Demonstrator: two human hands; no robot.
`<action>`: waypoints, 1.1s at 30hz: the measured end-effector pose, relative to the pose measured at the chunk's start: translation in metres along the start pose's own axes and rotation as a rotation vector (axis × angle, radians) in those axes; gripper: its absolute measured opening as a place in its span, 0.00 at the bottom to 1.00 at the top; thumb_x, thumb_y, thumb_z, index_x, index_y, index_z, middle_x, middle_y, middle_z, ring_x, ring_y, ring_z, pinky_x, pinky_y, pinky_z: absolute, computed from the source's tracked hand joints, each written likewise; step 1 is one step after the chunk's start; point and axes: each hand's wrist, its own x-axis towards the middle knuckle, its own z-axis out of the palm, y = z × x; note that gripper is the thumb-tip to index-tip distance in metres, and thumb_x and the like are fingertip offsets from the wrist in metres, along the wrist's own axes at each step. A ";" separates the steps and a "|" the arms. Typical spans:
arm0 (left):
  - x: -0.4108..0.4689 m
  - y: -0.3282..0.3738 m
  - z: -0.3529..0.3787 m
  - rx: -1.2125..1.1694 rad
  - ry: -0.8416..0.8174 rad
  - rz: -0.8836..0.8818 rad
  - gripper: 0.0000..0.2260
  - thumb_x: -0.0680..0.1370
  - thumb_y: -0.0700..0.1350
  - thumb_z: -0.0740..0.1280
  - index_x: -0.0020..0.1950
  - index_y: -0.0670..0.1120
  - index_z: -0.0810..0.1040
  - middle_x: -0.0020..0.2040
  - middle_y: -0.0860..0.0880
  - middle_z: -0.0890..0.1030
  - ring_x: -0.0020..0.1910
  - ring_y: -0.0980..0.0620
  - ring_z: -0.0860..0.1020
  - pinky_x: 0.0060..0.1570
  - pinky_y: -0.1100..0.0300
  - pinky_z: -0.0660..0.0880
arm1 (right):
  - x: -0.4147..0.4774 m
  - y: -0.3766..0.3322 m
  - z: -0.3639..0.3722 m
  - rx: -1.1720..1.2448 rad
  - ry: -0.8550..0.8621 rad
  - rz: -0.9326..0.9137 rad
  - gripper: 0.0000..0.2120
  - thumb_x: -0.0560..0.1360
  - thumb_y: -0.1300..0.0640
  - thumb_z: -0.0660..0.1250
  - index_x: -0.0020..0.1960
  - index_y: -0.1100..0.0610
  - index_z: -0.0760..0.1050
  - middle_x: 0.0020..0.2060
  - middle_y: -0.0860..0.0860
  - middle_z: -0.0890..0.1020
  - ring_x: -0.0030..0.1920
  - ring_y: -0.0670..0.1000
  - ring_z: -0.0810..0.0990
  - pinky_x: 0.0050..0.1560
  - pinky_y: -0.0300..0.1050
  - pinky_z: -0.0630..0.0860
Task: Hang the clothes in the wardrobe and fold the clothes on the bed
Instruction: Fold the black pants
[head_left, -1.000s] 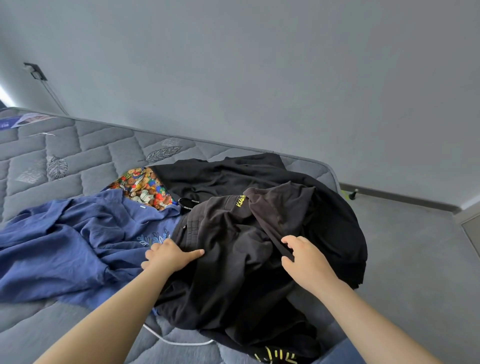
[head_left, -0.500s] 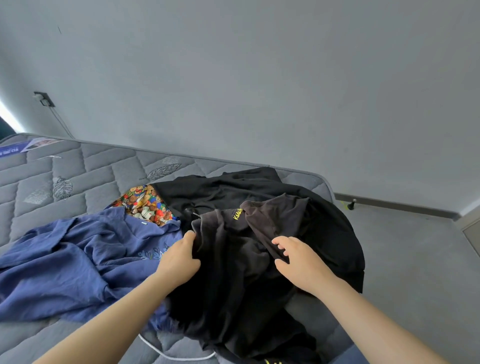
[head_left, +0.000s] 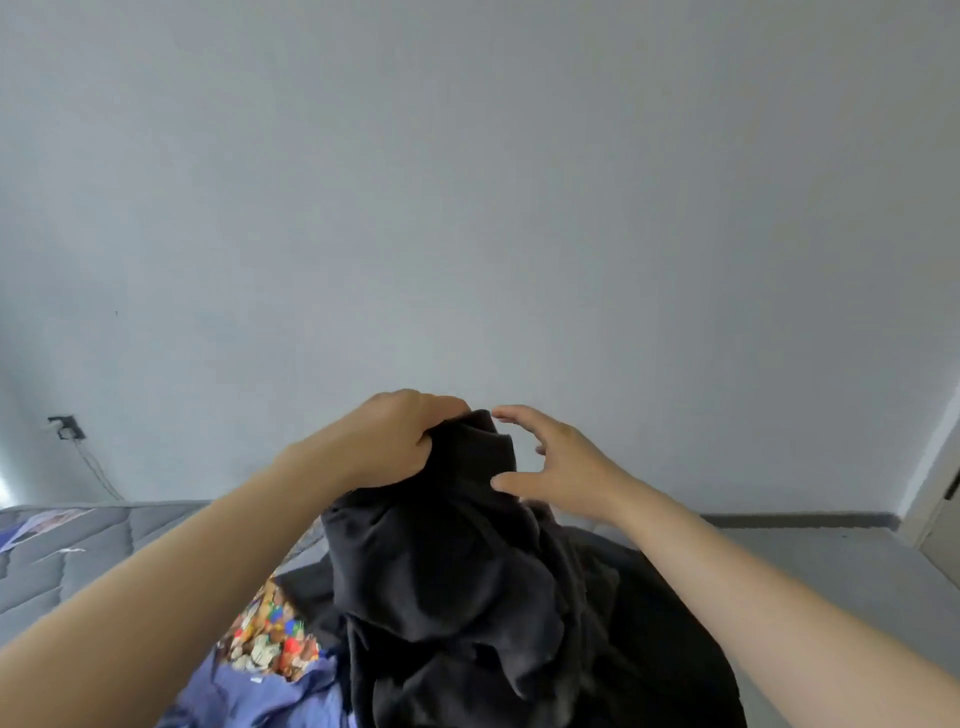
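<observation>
A dark charcoal garment (head_left: 447, 587) hangs lifted above the bed, bunched at its top. My left hand (head_left: 384, 441) grips that bunched top edge with curled fingers. My right hand (head_left: 556, 467) is spread beside the fabric, thumb against its right side, fingers straight and apart. Under the raised garment lies another black garment (head_left: 670, 649). A colourful patterned cloth (head_left: 270, 639) and a blue garment (head_left: 249, 701) lie at the lower left on the grey quilted mattress (head_left: 78, 551).
A plain grey wall fills most of the view. A wall socket with a cable (head_left: 67, 427) sits at the left. Grey floor (head_left: 831, 566) and a dark skirting board lie to the right, with a door frame (head_left: 935, 499) at the far right edge.
My left hand took hold of the dark garment and lifted it off the bed. My right hand let go and rose alongside it. The camera tilted up towards the wall.
</observation>
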 end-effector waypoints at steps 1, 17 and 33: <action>0.006 0.006 -0.016 0.028 0.026 0.037 0.25 0.70 0.37 0.54 0.60 0.61 0.71 0.53 0.55 0.80 0.53 0.50 0.76 0.54 0.53 0.74 | 0.006 -0.010 -0.012 0.030 0.014 -0.024 0.34 0.69 0.45 0.72 0.71 0.37 0.63 0.69 0.35 0.68 0.68 0.37 0.66 0.65 0.35 0.66; 0.033 0.034 -0.121 -0.101 0.443 -0.071 0.17 0.73 0.35 0.56 0.50 0.55 0.76 0.43 0.56 0.79 0.45 0.55 0.76 0.40 0.62 0.70 | 0.013 -0.071 -0.114 -0.418 0.138 -0.016 0.11 0.69 0.53 0.68 0.48 0.51 0.69 0.38 0.51 0.79 0.38 0.51 0.78 0.37 0.47 0.75; 0.030 0.016 -0.108 0.100 0.492 -0.255 0.07 0.78 0.44 0.60 0.53 0.50 0.75 0.47 0.51 0.79 0.47 0.47 0.75 0.43 0.56 0.69 | -0.009 -0.065 -0.190 -0.799 0.372 -0.040 0.05 0.76 0.50 0.63 0.48 0.49 0.69 0.34 0.42 0.73 0.38 0.50 0.74 0.32 0.41 0.64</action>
